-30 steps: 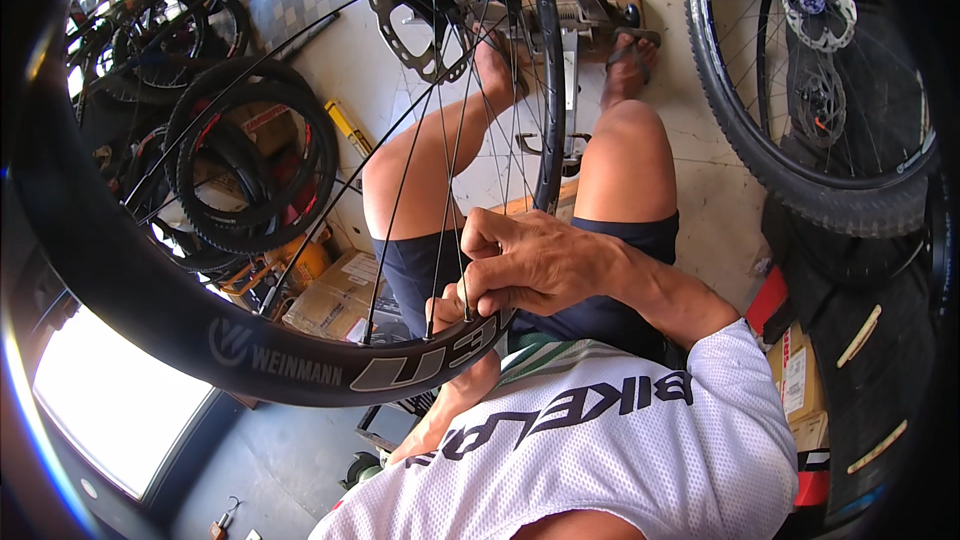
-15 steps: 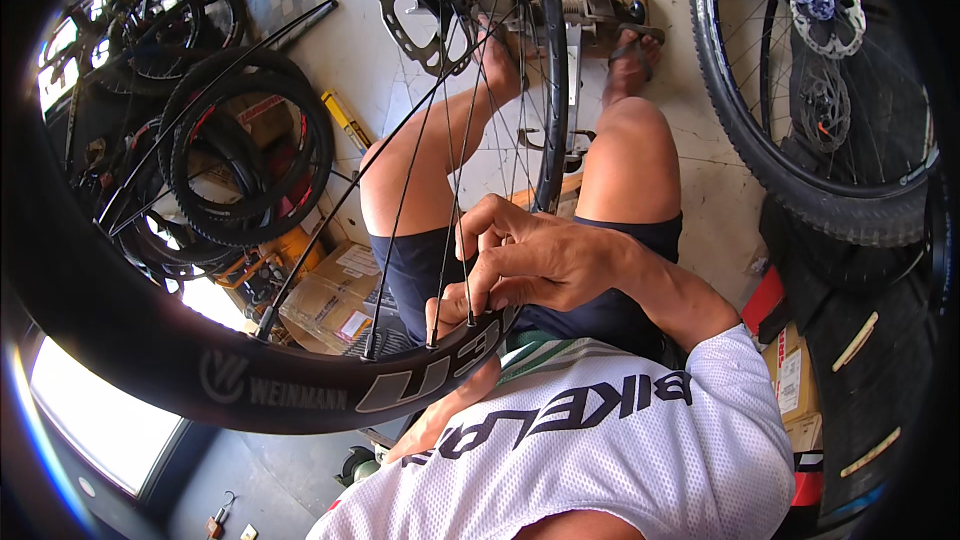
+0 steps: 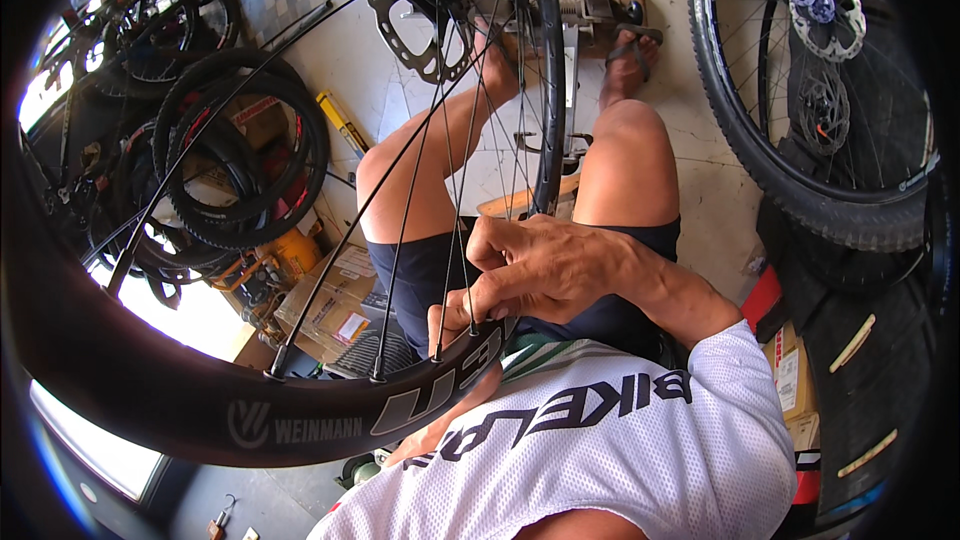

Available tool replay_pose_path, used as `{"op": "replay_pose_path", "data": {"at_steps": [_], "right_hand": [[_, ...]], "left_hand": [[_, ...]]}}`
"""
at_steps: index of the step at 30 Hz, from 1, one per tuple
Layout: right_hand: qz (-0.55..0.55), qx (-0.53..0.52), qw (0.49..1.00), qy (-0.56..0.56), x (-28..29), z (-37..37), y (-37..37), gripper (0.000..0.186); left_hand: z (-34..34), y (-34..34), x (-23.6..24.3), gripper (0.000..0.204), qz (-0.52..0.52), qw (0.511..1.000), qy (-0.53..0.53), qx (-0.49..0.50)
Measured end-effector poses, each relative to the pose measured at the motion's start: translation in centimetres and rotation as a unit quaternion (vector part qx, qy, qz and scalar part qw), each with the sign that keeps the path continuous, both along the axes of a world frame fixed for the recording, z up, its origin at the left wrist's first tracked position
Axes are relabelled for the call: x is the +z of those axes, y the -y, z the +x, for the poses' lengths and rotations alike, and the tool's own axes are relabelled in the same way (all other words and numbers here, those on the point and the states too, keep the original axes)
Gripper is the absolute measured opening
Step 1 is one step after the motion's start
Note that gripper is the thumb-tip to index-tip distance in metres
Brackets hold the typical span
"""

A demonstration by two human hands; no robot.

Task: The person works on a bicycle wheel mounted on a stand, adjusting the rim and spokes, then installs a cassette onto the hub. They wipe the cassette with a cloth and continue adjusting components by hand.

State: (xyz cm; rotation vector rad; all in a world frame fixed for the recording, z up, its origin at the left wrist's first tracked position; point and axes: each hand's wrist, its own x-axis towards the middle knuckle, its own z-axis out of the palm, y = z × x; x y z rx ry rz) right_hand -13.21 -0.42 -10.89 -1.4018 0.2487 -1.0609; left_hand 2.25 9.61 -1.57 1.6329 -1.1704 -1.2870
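Note:
A black bicycle wheel rim (image 3: 200, 390) with thin spokes and a disc rotor (image 3: 420, 40) crosses my lap, its hub up at a metal stand (image 3: 590, 0) between my feet. My right hand (image 3: 550, 265) is curled among the spokes at the rim's inner edge, thumb and fingers pinched low on a spoke; whatever is between the fingertips is hidden. My left hand (image 3: 442, 325) is mostly behind the rim, gripping it, with a fingertip showing beside the spoke nipples and the wrist emerging below.
A second wheel (image 3: 710, 60) with rotors lies at right on black mats (image 3: 850, 410). At left are piled tyres and wheels (image 3: 245, 65), cardboard boxes (image 3: 330, 300), a yellow tool (image 3: 340, 120) and an orange machine (image 3: 295, 250). My legs (image 3: 625, 160) frame the stand.
The rim's near section has sunk lower in the picture and its spokes have shifted right and down along it. Both hands stay at the same stretch of rim, shifting slightly.

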Motion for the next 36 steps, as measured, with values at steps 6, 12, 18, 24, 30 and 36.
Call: {"op": "replay_pose_path", "data": {"at_steps": [6, 12, 18, 24, 30, 36], "right_hand": [[-0.011, 0.006, 1.000, -0.020, 0.5, -0.6, 0.3, 0.012], [-0.034, -0.025, 0.999, -0.004, 0.7, -0.5, -0.2, 0.013], [0.054, -0.122, 0.991, -0.026, 1.8, -0.3, -2.9, 0.032], [0.118, -0.368, 0.920, -0.063, 3.3, -2.3, -7.3, 0.048], [0.022, -0.544, 0.809, -0.222, 1.7, -3.4, -11.4, 0.040], [0.029, -0.586, 0.761, -0.275, -0.3, -1.6, -12.8, 0.033]], "left_hand": [[0.5, -0.5, 0.4, 0.020, 0.027, 0.998, 0.047, -0.019], [1.5, -0.7, -0.2, 0.013, -0.037, 0.987, 0.131, -0.086], [0.8, -0.3, 0.7, 0.026, -0.060, 0.997, -0.025, -0.043], [2.5, 3.0, 3.5, 0.023, -0.131, 0.978, -0.060, -0.151], [3.3, 5.1, 4.7, 0.048, -0.157, 0.952, -0.203, -0.167], [8.6, 4.9, -2.8, 0.040, -0.111, 0.975, -0.152, -0.119]]}}
